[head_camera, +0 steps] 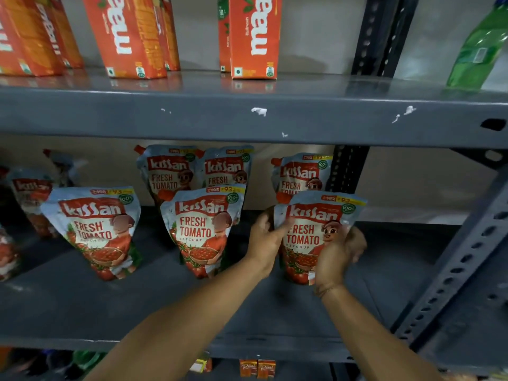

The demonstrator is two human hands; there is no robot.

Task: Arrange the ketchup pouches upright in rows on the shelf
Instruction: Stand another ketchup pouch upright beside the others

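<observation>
Standing upright between both hands: front-right pouch (310,237), long axis vertical, base on the shelf (275,312). Clasping its edges, left hand (265,243) and right hand (336,257), fingers curled around it, right slightly nearer. Showing a glossy red-and-silver face. Lining up behind the fingers and leftward, more pouches (203,229).

Dim even light, wide-angle bending at edges, left side blurred
</observation>
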